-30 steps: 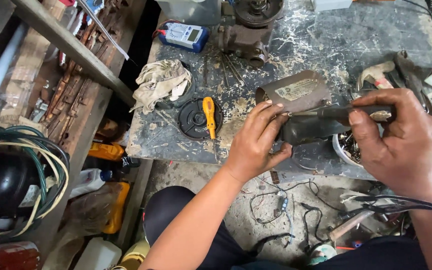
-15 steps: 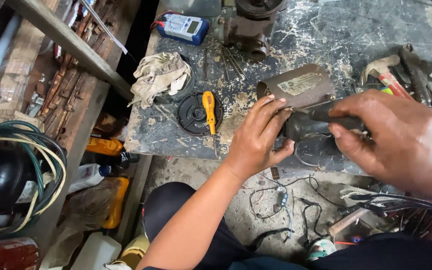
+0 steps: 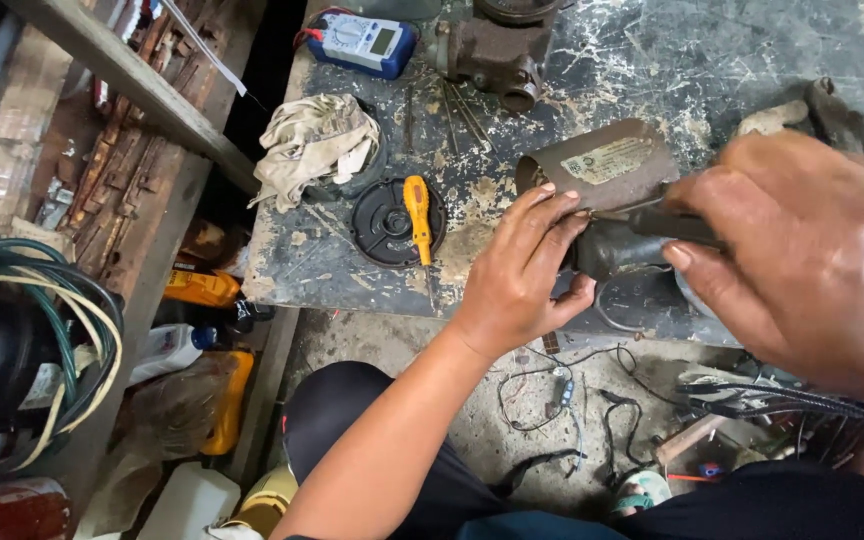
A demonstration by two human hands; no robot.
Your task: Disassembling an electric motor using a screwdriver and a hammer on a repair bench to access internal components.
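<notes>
My left hand (image 3: 527, 270) grips a dark cylindrical machine part (image 3: 607, 250) at the near edge of a worn metal workbench (image 3: 732, 50). My right hand (image 3: 802, 250), close to the camera, is closed on a dark tool handle (image 3: 677, 225) pressed against that part. A brownish metal plate with a label (image 3: 602, 165) lies just behind the part. An orange-handled screwdriver (image 3: 417, 210) rests across a black round cover (image 3: 387, 222) left of my left hand.
A crumpled rag (image 3: 312, 145), a blue multimeter (image 3: 364, 42) and a rusty motor casting (image 3: 497, 50) sit on the bench. Loose wires (image 3: 552, 395) lie on the floor below. Coiled cables (image 3: 62, 330), bottles (image 3: 177, 345) and a wooden shelf (image 3: 122, 80) stand at left.
My right hand has risen toward the camera and shifted left, now covering more of the bench's right side. My left hand stays on the part.
</notes>
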